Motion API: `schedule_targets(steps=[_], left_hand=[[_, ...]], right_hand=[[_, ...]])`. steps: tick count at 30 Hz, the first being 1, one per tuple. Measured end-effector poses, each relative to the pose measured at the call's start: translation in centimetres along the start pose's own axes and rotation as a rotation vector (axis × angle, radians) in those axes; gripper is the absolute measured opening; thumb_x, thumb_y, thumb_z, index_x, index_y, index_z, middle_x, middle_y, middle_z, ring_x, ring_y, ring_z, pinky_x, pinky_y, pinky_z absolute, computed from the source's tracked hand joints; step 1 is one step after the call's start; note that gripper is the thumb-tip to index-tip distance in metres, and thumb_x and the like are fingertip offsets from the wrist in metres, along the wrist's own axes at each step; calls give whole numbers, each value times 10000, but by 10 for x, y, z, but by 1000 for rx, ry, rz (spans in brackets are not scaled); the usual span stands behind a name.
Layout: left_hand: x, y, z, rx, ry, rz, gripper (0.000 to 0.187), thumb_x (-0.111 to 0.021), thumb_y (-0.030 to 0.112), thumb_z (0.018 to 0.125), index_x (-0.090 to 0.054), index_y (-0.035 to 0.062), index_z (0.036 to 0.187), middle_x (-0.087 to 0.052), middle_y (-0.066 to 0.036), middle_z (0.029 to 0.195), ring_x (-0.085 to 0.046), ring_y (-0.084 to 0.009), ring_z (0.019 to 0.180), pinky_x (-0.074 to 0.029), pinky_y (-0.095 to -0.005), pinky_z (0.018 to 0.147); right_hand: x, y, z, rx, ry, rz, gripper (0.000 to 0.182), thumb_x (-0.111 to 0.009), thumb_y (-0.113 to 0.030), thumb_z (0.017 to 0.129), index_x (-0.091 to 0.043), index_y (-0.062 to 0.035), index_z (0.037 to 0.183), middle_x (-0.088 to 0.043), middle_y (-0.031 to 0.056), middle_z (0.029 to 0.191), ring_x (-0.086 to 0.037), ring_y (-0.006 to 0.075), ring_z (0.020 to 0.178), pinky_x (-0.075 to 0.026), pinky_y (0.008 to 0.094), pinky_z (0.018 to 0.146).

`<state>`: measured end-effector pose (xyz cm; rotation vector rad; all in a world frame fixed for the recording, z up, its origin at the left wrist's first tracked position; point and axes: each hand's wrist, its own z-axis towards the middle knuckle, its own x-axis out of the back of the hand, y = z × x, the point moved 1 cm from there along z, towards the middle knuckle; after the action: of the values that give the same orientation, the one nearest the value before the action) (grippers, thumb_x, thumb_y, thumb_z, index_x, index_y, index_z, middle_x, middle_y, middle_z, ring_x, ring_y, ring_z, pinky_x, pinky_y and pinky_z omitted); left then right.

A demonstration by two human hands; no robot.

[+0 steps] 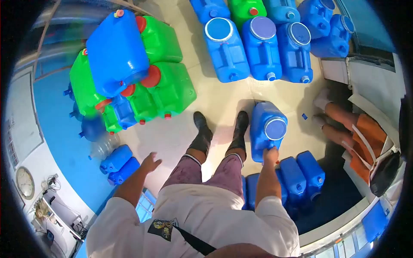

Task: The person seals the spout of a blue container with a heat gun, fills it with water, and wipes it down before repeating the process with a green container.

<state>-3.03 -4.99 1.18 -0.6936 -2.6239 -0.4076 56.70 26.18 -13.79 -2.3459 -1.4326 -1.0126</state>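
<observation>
My right hand (270,155) is closed on the near end of a blue water jug (261,115), to the right of my boots. This jug has a wide round blue cap (275,129) with a pale rim. My fingers partly hide the part they grip. On the other side, my left hand (151,163) hangs free with its fingers apart and holds nothing. Nearest to it are two small blue jugs (117,159) on the floor by the wall.
Green jugs (174,88) with red caps are piled at the left, a large blue jug (116,51) on top. More blue jugs (262,51) stand in a row ahead. Several blue jugs (294,176) are close on my right. A seated person (368,144) is at the far right.
</observation>
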Motion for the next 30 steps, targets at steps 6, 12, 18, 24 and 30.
schedule_targets(steps=[6,12,18,24,30], left_hand=[[47,-135,-177,234,78,-70,692,-761,406,879,-515,-17,1370,-660,-256,1242,-651,-343,1164,-530,-447,963],[38,-162,-255,437,299,-495,657,-768,378,871,-532,-9,1347,-699,-205,1155,-681,-287,1046,-547,-398,893],[11,-97,-286,468,244,-744,550,-734,281,927,-520,44,1374,-708,-137,1159,-657,-215,978,-532,-348,810],[-23,-8,-323,492,287,-863,559,-698,274,970,-451,105,1443,-689,-95,1211,-639,-226,1094,-512,-368,907],[-71,74,-406,659,346,-1228,532,-675,248,985,-447,103,1443,-674,-77,1255,-612,-215,1152,-499,-370,933]], right_hand=[[114,1,-131,371,549,-11,376,-661,-159,758,-675,-57,1119,-700,171,1057,-676,383,994,-532,473,897],[272,66,-205,530,254,962,329,-516,134,751,-636,-46,999,-590,-27,823,-536,98,655,-432,243,600],[305,-47,-148,442,-204,1540,198,-602,-67,873,-614,-71,1071,-636,53,998,-614,200,926,-520,403,821],[292,-321,-41,372,-789,1901,365,-542,-8,741,-611,-2,1099,-653,106,1066,-625,298,982,-511,460,965],[285,-435,-11,505,-745,1612,495,-594,-328,1004,-512,11,1355,-625,183,1287,-631,385,1130,-527,535,1010]])
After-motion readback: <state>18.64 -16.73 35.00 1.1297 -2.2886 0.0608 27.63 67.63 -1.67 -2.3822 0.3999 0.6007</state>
